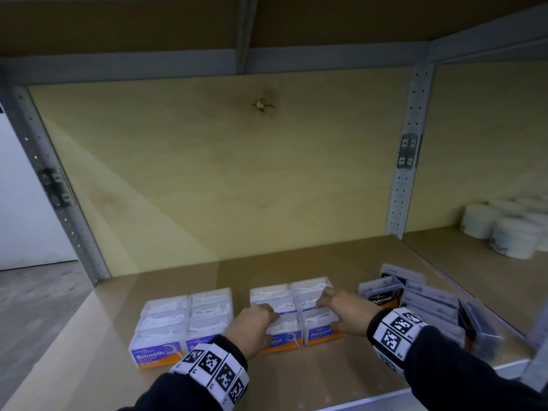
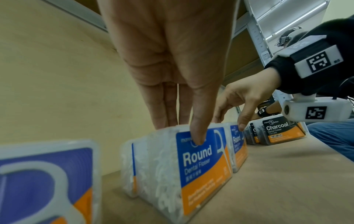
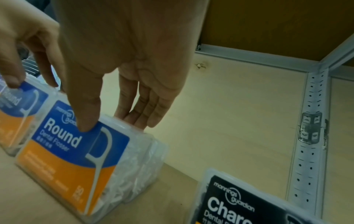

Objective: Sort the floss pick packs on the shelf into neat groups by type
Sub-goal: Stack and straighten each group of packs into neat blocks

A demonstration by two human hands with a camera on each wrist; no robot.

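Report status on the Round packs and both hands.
Left hand grips left Round stack, thumb on label. Right hand grips right Round stack. Smooth packs grouped left; Charcoal packs untidy right. Nothing blocking.

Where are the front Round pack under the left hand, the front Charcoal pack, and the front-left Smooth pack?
Round pack (image 2: 201, 165): left wrist view, label.
Charcoal pack (image 2: 281, 130): left wrist view, label.
Smooth pack (image 1: 155, 354): head view, label.
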